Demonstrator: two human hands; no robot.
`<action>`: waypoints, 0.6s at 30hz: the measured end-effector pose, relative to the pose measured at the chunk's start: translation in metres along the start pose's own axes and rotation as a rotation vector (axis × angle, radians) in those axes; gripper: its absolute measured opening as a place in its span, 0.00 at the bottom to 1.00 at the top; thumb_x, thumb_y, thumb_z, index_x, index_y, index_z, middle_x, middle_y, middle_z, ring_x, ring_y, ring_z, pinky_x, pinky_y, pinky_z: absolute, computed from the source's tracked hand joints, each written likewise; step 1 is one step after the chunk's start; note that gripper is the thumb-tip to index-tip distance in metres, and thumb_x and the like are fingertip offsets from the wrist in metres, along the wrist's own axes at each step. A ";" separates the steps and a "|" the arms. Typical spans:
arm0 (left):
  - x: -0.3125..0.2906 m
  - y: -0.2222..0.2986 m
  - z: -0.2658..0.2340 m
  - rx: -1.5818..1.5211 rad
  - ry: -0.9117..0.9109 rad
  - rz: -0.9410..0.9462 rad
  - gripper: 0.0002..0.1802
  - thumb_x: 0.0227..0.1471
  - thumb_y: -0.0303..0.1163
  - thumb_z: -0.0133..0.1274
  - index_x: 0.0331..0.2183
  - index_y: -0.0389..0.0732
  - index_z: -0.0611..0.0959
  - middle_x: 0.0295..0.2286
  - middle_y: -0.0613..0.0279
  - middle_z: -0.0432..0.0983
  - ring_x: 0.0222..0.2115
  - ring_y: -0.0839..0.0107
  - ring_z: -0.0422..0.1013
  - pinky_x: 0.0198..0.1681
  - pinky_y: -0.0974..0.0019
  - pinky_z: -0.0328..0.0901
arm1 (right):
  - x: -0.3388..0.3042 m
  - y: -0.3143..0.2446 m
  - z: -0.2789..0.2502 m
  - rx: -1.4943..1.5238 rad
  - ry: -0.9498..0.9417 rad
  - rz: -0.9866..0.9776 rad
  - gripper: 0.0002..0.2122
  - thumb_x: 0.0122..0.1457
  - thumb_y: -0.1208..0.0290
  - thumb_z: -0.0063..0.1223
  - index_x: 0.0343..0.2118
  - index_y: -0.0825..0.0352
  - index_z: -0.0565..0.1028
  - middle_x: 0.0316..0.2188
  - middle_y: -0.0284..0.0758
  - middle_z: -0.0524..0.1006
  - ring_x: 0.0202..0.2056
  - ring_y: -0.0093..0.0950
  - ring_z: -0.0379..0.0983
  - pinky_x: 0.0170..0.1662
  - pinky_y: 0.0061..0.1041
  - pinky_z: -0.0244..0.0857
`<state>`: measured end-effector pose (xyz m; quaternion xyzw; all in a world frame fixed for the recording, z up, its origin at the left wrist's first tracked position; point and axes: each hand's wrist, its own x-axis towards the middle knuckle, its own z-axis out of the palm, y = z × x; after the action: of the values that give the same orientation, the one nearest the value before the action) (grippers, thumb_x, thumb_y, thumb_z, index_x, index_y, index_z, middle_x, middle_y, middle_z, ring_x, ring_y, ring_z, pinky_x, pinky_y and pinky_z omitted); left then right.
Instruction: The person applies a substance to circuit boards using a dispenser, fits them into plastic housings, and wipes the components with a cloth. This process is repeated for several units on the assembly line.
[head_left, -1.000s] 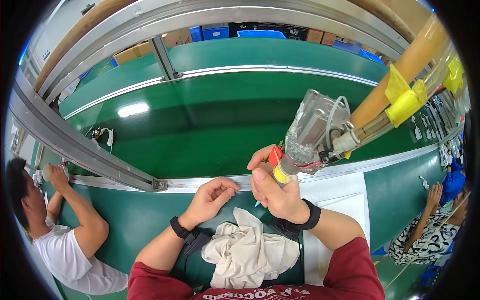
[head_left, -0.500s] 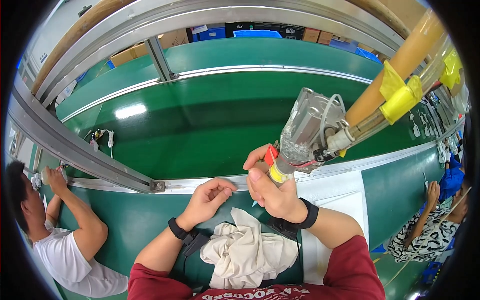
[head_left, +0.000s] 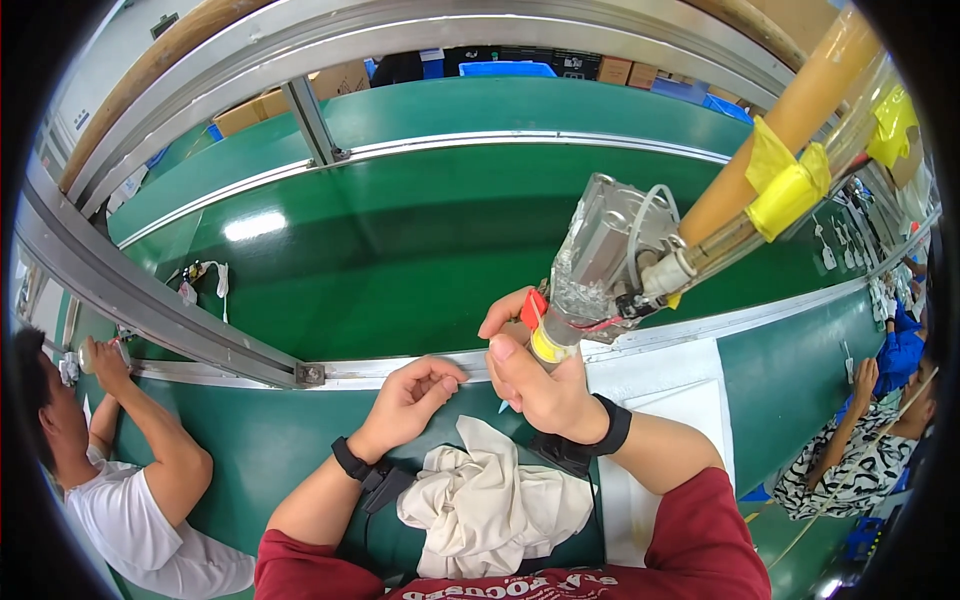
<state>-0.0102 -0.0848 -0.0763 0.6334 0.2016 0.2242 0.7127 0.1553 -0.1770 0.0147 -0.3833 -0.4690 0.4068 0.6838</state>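
My right hand [head_left: 545, 390] is closed around the yellow-banded lower end of a foil-wrapped metal tool [head_left: 615, 255]. A red tab [head_left: 534, 308] shows by its forefinger. Just below that hand, a small light-blue tip [head_left: 503, 406] peeks out; its kind is unclear. My left hand [head_left: 408, 400] sits by the near metal rail [head_left: 400, 372], its fingers curled in toward the thumb and nothing visible in them. Between my forearms lies a crumpled cream cloth [head_left: 490, 500]. Both wrists wear black bands with small dark boxes beside them.
A tan tube [head_left: 780, 135] with yellow tape and clear hoses rises from the tool to the upper right. A metal post [head_left: 170, 285] slants at left. White sheets [head_left: 670, 400] lie right. Beyond the rail runs a green belt [head_left: 400, 250]. Co-workers sit at both sides.
The tool and my right hand have shifted very slightly left in the picture, along with the rest of the scene. My grip on it looks the same.
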 end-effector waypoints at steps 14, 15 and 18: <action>-0.001 0.001 -0.002 0.007 -0.013 -0.011 0.07 0.57 0.26 0.49 0.38 0.35 0.77 0.33 0.68 0.74 0.31 0.84 0.66 0.36 0.77 0.63 | -0.001 -0.003 0.001 -0.021 0.013 0.044 0.06 0.63 0.74 0.38 0.38 0.70 0.61 0.10 0.26 0.58 0.09 0.15 0.51 0.14 0.17 0.47; -0.001 0.001 -0.003 0.007 -0.020 -0.016 0.07 0.57 0.25 0.48 0.38 0.35 0.77 0.34 0.68 0.74 0.32 0.84 0.67 0.38 0.77 0.63 | -0.001 -0.003 0.001 -0.023 0.013 0.046 0.06 0.63 0.74 0.38 0.38 0.70 0.61 0.10 0.26 0.58 0.09 0.15 0.51 0.14 0.17 0.47; -0.001 0.001 -0.002 0.009 -0.022 -0.015 0.07 0.57 0.25 0.48 0.38 0.35 0.77 0.34 0.68 0.74 0.32 0.84 0.67 0.38 0.77 0.64 | -0.001 -0.004 0.001 -0.026 0.017 0.050 0.06 0.63 0.74 0.37 0.38 0.70 0.61 0.10 0.26 0.58 0.10 0.15 0.51 0.14 0.17 0.47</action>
<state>-0.0120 -0.0832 -0.0752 0.6374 0.1995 0.2108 0.7138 0.1549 -0.1789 0.0184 -0.4074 -0.4587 0.4141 0.6724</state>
